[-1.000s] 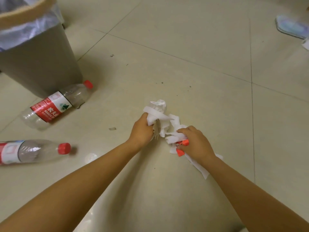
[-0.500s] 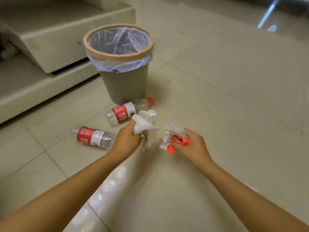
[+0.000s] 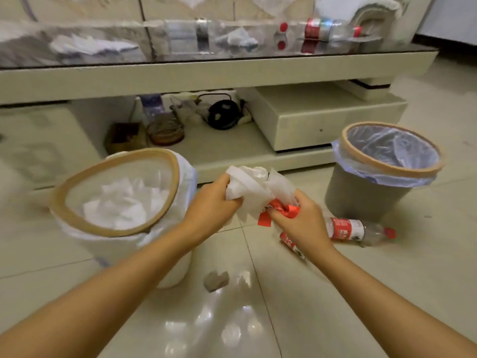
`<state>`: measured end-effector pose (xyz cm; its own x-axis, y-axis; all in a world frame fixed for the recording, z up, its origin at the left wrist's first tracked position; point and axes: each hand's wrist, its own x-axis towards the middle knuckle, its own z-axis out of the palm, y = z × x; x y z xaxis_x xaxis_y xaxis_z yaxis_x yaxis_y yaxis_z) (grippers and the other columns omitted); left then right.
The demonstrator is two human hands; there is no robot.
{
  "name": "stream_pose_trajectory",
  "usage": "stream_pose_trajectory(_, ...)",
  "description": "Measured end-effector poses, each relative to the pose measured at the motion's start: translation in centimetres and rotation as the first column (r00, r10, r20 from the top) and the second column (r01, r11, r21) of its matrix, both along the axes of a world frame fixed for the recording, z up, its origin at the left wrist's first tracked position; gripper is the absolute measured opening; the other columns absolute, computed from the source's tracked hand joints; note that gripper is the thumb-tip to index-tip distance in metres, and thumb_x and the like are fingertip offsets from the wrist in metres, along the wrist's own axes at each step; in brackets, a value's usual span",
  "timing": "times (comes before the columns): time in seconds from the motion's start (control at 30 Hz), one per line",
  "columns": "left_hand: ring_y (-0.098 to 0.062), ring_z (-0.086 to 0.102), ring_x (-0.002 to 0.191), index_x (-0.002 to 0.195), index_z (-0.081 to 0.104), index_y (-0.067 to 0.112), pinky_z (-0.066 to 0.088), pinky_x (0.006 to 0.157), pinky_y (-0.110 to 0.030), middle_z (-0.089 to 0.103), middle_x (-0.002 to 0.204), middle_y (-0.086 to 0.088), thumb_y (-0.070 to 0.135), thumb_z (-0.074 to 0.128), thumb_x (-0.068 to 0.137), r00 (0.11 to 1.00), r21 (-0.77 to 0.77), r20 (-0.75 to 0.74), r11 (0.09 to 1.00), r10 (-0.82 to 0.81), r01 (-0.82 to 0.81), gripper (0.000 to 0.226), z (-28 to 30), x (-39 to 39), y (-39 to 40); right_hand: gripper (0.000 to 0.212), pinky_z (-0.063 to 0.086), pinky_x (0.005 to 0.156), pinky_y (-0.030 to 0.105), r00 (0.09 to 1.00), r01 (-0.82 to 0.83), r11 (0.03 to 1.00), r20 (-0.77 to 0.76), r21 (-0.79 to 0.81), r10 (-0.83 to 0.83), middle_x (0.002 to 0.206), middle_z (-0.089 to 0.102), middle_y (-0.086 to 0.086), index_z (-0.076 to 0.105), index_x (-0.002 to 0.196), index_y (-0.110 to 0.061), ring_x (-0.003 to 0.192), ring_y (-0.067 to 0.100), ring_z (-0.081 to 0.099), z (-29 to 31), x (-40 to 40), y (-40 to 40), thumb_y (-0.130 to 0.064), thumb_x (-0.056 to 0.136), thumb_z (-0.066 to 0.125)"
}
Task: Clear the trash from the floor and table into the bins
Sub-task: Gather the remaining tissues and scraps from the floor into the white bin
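My left hand [image 3: 210,208] grips a wad of crumpled white tissue [image 3: 251,188], held in the air between the two bins. My right hand [image 3: 300,223] clutches more white tissue together with a red wrapper [image 3: 280,211]. A white-lined bin [image 3: 77,215] with a tan rim stands just left of my left hand and holds white tissue. A grey bin [image 3: 361,200] with a clear liner stands to the right. Two clear bottles with red labels lie on the floor: one [image 3: 358,229] beside the grey bin, the other [image 3: 290,244] partly hidden by my right wrist.
A low glass-topped table [image 3: 206,76] runs across the back, with tissue [image 3: 85,46] and bottles [image 3: 322,29] on top. Its lower shelf holds a black cable coil [image 3: 223,113] and a basket [image 3: 165,130]. A small brownish scrap [image 3: 215,280] lies on the floor tiles between my arms.
My hands lifted the tissue and red wrapper off the floor. The view swung up and left, bringing the white-lined bin and the table into sight; the grey bin now sits at the right.
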<state>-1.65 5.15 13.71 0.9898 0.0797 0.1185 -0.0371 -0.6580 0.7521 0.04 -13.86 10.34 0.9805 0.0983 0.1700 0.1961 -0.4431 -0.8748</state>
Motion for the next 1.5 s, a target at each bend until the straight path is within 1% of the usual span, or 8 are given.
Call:
stream_pose_trajectory(0.3, -0.020, 0.060, 0.086, 0.122, 0.056, 0.029, 0.049, 0.072, -0.033, 0.065, 0.100, 0.004, 0.030, 0.053, 0.092, 0.893, 0.107, 0.140, 0.891, 0.427, -0.442, 0.030, 5.0, -4.2, 14.4, 0.024, 0.055, 0.076, 0.036, 0.960, -0.248, 0.964, 0.160, 0.100, 0.231, 0.096, 0.059, 0.003, 0.059, 0.095, -0.029, 0.088, 0.017, 0.059, 5.1, -0.1, 16.3, -0.038, 0.078, 0.073)
stream_pose_trajectory(0.43, -0.017, 0.053, 0.099, 0.129, 0.056, 0.026, 0.038, 0.080, -0.027, 0.059, 0.114, 0.002, 0.036, 0.062, 0.090, 0.926, 0.351, -0.069, 0.878, 0.371, -0.325, 0.041, 4.4, -4.1, 17.1, 0.045, 0.044, 0.093, 0.039, 0.923, -0.335, 0.926, 0.135, -0.175, 0.360, 0.121, 0.056, 0.003, 0.049, 0.127, -0.027, 0.112, 0.023, 0.048, 5.1, 0.1, 22.0, -0.040, 0.087, 0.062)
stream_pose_trajectory(0.5, -0.014, 0.045, 0.120, 0.152, 0.018, 0.021, 0.033, 0.102, -0.031, 0.046, 0.139, 0.001, 0.030, 0.065, 0.089, 0.944, 0.151, -0.146, 0.950, 0.296, -0.274, 0.079, 3.9, -3.6, 17.3, 0.056, 0.031, 0.103, 0.043, 0.905, -0.378, 0.817, 0.013, -0.435, 0.425, 0.135, 0.050, 0.002, 0.036, 0.139, -0.026, 0.128, 0.025, 0.037, 4.4, 0.3, 23.5, -0.051, 0.090, 0.049)
stream_pose_trajectory(0.6, -0.004, 0.045, 0.115, 0.150, -0.014, 0.033, 0.039, 0.099, -0.029, 0.027, 0.155, 0.000, 0.012, 0.061, 0.090, 0.942, -0.239, -0.065, 0.911, 0.330, -0.335, 0.098, 2.8, -3.0, 17.8, 0.042, 0.023, 0.102, 0.053, 0.883, -0.386, 0.636, -0.067, -0.668, 0.465, 0.129, 0.054, 0.000, 0.044, 0.125, -0.025, 0.129, 0.023, 0.035, 3.9, 0.8, 23.9, -0.050, 0.095, 0.032)
stream_pose_trajectory(0.73, -0.011, 0.042, 0.126, 0.150, 0.020, 0.042, 0.036, 0.090, -0.019, 0.027, 0.156, 0.002, 0.021, 0.051, 0.094, 0.983, -0.054, -0.076, 0.984, 0.164, -0.169, 0.067, 1.9, -2.6, 17.9, 0.029, 0.020, 0.102, 0.058, 0.845, -0.448, 0.509, -0.162, -0.735, 0.510, 0.100, 0.057, -0.007, 0.056, 0.086, -0.027, 0.118, 0.019, 0.041, 4.2, 0.7, 23.4, -0.047, 0.092, 0.036)
stream_pose_trajectory(0.93, -0.020, 0.056, 0.082, 0.074, 0.059, 0.028, 0.039, 0.065, -0.026, 0.061, 0.075, 0.004, 0.030, 0.047, 0.098, 0.947, 0.233, -0.294, 0.971, 0.129, -0.060, 0.028, 1.1, -1.1, 17.7, 0.022, 0.028, 0.098, 0.044, 0.879, -0.409, 0.718, -0.031, -0.564, 0.476, 0.107, 0.059, -0.013, 0.070, 0.089, -0.028, 0.112, 0.012, 0.048, 3.3, 0.7, 22.3, -0.042, 0.086, 0.054)
stream_pose_trajectory(1.13, -0.019, 0.052, 0.101, 0.111, 0.066, 0.038, 0.027, 0.097, -0.041, 0.065, 0.101, 0.007, 0.048, 0.061, 0.086, 0.822, 0.569, -0.475, 0.822, 0.314, 0.015, 0.027, 0.9, -0.7, 17.6, 0.019, 0.038, 0.095, 0.038, 0.855, -0.274, 0.877, 0.317, -0.395, 0.410, 0.099, 0.059, -0.016, 0.066, 0.102, -0.028, 0.103, 0.008, 0.055, 2.2, 0.0, 20.2, -0.027, 0.087, 0.055)
stream_pose_trajectory(1.5, -0.005, 0.062, 0.092, 0.106, 0.069, 0.027, 0.051, 0.083, -0.022, 0.066, 0.095, 0.014, 0.023, 0.059, 0.088, 0.977, -0.109, 0.047, 0.973, 0.208, -0.202, 0.022, 2.2, -1.1, 11.7, 0.012, 0.051, 0.071, 0.045, 0.880, -0.228, 0.956, 0.382, -0.185, 0.284, 0.087, 0.060, -0.016, 0.065, 0.092, -0.025, 0.079, 0.009, 0.058, 0.6, -0.4, 16.1, -0.022, 0.087, 0.054)
